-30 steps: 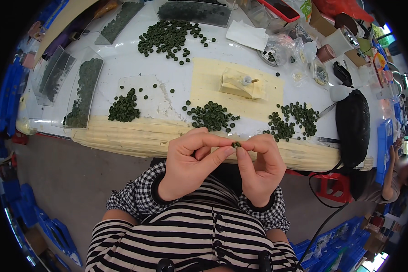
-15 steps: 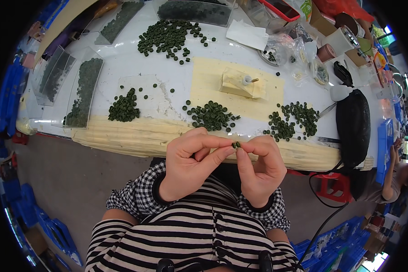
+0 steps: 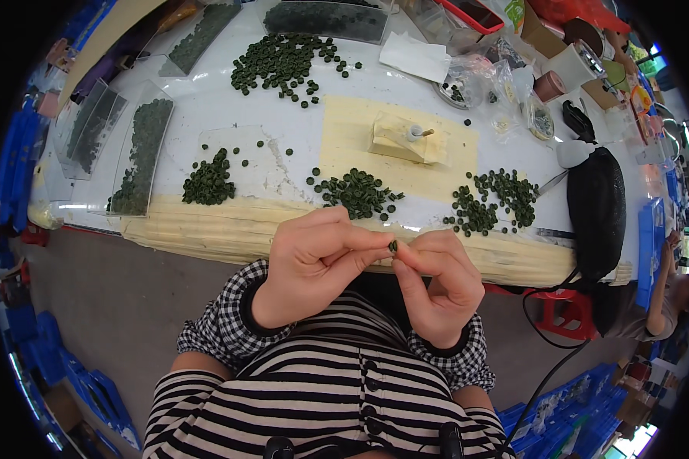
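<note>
Just over the table's near edge, my left hand pinches a small dark green round piece between thumb and index finger. My right hand meets it from the other side, thumb and index finger closed at the piece; the fingertips hide part of it. Beyond my fingers lies a heap of similar green pieces, several of them tilted or on edge. A second heap sits to the left, and a looser one to the right.
A tape-covered block with a short peg stands on yellowish sheeting. Clear trays of green pieces stand at the left, and a large heap lies at the back. A black padded object with a cable is at the right edge.
The green piece and my fingertips have shifted slightly left. My left hand has moved a little left and up, and my right thumb sits lower than before.
</note>
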Action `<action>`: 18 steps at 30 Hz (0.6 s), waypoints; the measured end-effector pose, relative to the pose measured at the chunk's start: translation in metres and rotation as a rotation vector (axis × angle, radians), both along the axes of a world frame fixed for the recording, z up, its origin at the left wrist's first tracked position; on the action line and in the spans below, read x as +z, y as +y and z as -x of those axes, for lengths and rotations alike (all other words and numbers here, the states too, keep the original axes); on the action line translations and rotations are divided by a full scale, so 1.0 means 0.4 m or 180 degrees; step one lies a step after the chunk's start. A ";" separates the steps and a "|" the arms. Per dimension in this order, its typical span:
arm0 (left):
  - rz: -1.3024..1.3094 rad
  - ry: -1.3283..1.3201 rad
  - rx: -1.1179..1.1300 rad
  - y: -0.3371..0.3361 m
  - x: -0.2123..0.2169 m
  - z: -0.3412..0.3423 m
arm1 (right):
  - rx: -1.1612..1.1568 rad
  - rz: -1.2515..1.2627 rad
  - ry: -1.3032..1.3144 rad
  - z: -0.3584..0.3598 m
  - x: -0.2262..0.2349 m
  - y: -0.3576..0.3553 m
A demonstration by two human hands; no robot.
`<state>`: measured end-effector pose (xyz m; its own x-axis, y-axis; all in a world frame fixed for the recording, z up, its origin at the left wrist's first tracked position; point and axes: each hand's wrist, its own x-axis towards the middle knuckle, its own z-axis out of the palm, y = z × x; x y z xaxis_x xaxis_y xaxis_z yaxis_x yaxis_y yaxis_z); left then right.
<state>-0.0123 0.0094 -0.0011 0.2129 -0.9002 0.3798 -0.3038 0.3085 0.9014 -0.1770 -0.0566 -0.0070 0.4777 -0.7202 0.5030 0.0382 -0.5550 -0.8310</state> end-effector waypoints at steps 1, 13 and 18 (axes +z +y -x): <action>-0.0020 0.0078 -0.0029 -0.001 -0.005 -0.001 | -0.0054 0.0099 0.0052 -0.001 0.001 0.002; -0.0179 0.0107 -0.0058 -0.012 -0.001 -0.011 | -0.0054 0.0300 0.0087 0.005 -0.006 -0.008; -0.0221 0.0114 -0.0079 -0.010 -0.001 -0.013 | -0.0104 0.0504 0.0083 0.003 -0.010 -0.005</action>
<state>-0.0069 0.0053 -0.0015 0.2026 -0.9293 0.3088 -0.2642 0.2518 0.9310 -0.1782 -0.0588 -0.0109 0.4697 -0.6483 0.5993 -0.0025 -0.6797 -0.7335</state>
